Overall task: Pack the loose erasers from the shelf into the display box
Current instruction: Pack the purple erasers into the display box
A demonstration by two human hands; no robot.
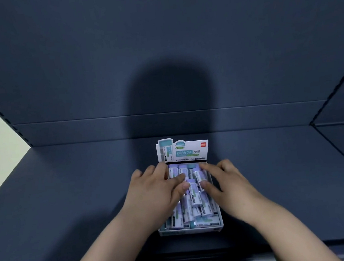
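Note:
A white display box (189, 231) with an upright printed header card (183, 150) stands on the dark blue shelf (68, 193). It is filled with several wrapped erasers (194, 193) in purple, white and teal, some lying askew. My left hand (153, 191) lies over the box's left side, fingers stretched across the erasers. My right hand (224, 183) lies over the right side, with its fingers and thumb touching an eraser near the back. No loose eraser shows on the shelf around the box.
The shelf's back panel (166, 122) rises behind the box, with my head's shadow on it. A slotted upright (1, 117) bounds the left side, and another shelf section (343, 134) joins at the right. The shelf's front edge (178, 253) runs below my forearms.

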